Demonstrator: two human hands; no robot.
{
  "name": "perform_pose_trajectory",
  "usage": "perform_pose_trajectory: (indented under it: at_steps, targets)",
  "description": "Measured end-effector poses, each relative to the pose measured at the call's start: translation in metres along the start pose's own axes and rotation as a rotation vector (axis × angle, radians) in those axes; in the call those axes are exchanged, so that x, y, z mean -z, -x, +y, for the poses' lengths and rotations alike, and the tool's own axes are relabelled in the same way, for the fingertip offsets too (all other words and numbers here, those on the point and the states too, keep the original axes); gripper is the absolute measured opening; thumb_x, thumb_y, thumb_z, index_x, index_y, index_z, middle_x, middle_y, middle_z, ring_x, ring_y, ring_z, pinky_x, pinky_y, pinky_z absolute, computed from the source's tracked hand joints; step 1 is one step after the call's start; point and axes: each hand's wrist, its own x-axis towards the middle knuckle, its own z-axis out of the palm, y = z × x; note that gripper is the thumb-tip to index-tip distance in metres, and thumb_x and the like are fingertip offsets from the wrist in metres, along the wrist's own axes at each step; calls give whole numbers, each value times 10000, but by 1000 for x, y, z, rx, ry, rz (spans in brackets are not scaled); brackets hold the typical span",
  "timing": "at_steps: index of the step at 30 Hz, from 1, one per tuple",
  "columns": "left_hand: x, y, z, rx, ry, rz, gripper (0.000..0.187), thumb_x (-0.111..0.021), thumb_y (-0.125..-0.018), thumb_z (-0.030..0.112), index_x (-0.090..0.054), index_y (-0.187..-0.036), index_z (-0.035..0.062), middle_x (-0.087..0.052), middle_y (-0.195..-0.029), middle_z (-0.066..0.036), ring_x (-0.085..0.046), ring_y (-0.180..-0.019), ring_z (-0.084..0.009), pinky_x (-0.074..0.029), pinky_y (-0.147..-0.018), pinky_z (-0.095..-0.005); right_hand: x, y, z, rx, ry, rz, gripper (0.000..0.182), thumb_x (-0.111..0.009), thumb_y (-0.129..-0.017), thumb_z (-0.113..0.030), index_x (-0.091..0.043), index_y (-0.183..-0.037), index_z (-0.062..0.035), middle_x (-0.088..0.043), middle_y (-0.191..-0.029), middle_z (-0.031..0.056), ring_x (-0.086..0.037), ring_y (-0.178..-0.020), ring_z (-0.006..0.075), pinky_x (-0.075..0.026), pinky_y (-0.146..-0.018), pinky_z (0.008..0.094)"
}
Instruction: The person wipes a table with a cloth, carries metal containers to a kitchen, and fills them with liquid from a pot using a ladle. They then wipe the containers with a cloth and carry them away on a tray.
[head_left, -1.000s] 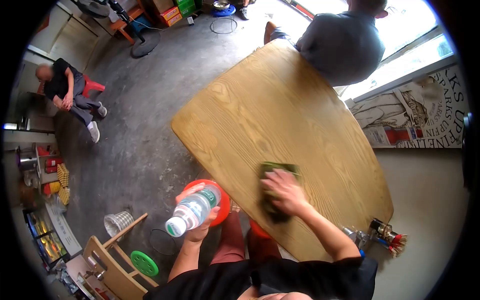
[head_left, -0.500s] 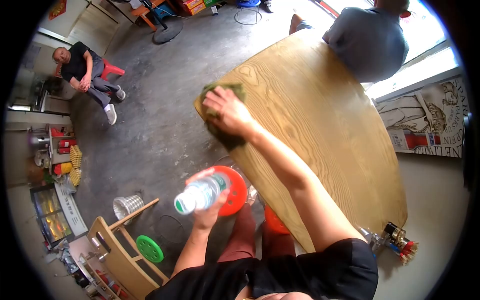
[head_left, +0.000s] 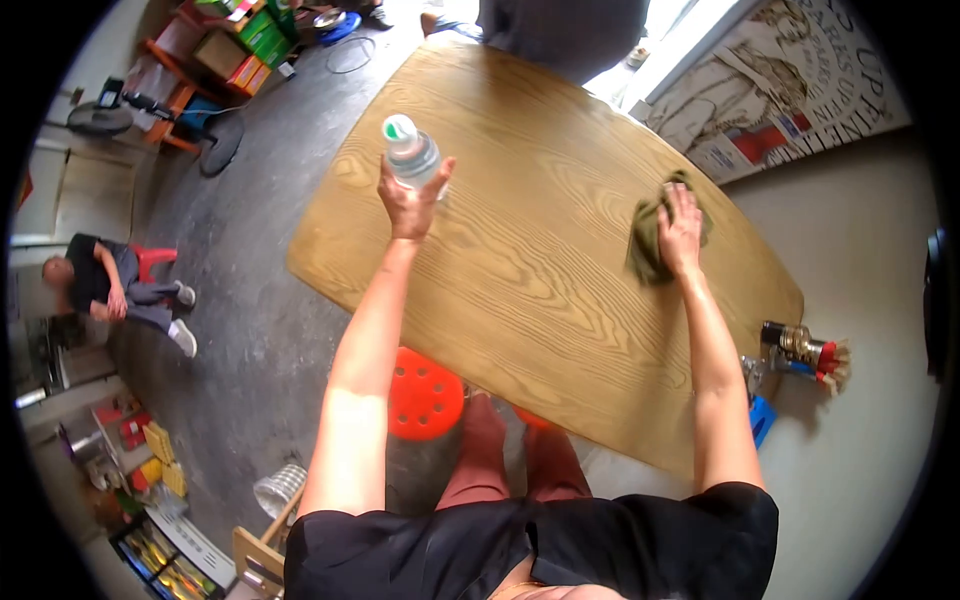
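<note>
Upright over the left part of the wooden table (head_left: pixel 520 240), a clear plastic bottle (head_left: pixel 413 160) with a green and white top is gripped in my left hand (head_left: pixel 408 208). Thumb and fingers wrap round its lower part. Farther right, my right hand (head_left: pixel 681 235) presses a bunched olive-green cloth (head_left: pixel 650 240) against the tabletop, its fingers reaching forward over the fabric. The cloth spreads out on the left of the hand and past the fingertips.
A red stool (head_left: pixel 425 395) stands under the near table edge. Several brushes (head_left: pixel 830 360) and a dark can (head_left: pixel 788 340) stand by the right corner. One person (head_left: pixel 560 35) sits at the far edge; another (head_left: pixel 110 280) sits on a red stool at left.
My right hand has swept the cloth from the table's left corner to its right side. My left hand has brought the bottle from beside the table to over it. The view has turned right.
</note>
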Motion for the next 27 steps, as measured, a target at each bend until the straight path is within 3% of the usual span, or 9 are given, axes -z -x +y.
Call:
perform_pose_trajectory:
  at_steps: [3,6,9,11,13,14,20,22,27]
  targets:
    - [-7,-11,-16,-48,-85,6,438,-856,-721,104,-572,-1045,27,-629,-921,-20,-606,-777,-122,-526,-738,-284,-36,-5,-31,-262,212,67,606,-436,-962,-536,-392,-1474,-216,-265,-1580,85,-168,-1464,370,-104,-1154,606]
    - [-4,-14,-28,-83,-133,-27,457,-856,-731,114,-563,-1071,27,-628,-922,-22,-600,-785,-114,-520,-735,-279,-58,12,-144,149,-45,199,597,-638,-867,-412,-481,-1412,-225,-293,-1566,93,-191,-1457,382,-114,-1158,599]
    - [0,-9,-21,17,13,-79,638,-882,-704,130,-497,-1198,12,-604,-1026,-63,-587,-864,-174,-507,-807,-319,-34,61,-245,341,-364,-63,626,-722,-774,-326,-532,-1348,-163,-418,-1479,113,-258,-1427,378,-137,-1172,569]
    - [1,3,-6,-24,-33,-18,781,-865,-724,103,-372,-1318,-14,-509,-1216,-153,-533,-1064,-254,-450,-945,-378,-36,104,-261,524,-415,-182,658,-727,-771,-371,-524,-1356,-150,-416,-1487,95,-263,-1433,349,-164,-1178,532]
    - [9,41,-8,-273,-666,148,849,-836,-764,152,-277,-1377,-29,-377,-1344,-238,-410,-1237,-342,-342,-1059,-439,-25,117,-240,695,-507,-297,627,-718,-786,-339,-526,-1357,-165,-418,-1488,90,-274,-1437,307,-185,-1183,505]
    - [-3,78,21,-129,-716,65,755,-772,-822,156,-291,-1370,-40,-355,-1364,-260,-348,-1293,-383,-265,-1104,-483,-21,116,-219,758,-538,-321,616,-715,-788,-328,-530,-1354,-171,-425,-1484,90,-288,-1433,297,-194,-1183,498]
    - [-139,207,35,-89,-513,-931,615,-612,-922,304,-393,-1420,16,-292,-1520,-232,-201,-1440,-405,-140,-1158,-574,10,92,-61,-107,35,141,521,-555,-922,-292,-460,-1406,-125,-378,-1512,113,-267,-1436,313,-176,-1177,491]
    - [-166,226,46,-339,-764,-973,664,-591,-921,360,-375,-1418,-22,-285,-1516,-248,-194,-1449,-386,-100,-1170,-571,35,141,-48,-383,27,156,554,-527,-947,-317,-400,-1450,-124,-306,-1551,107,-213,-1454,315,-153,-1182,488]
    - [-112,278,61,-262,-481,-1161,706,-747,-785,220,-370,-1328,-28,-282,-1493,-283,-218,-1426,-446,-140,-1154,-587,51,280,-120,-494,-10,-80,729,-560,-918,-301,-237,-1520,-47,-148,-1599,165,-96,-1477,386,-76,-1180,546]
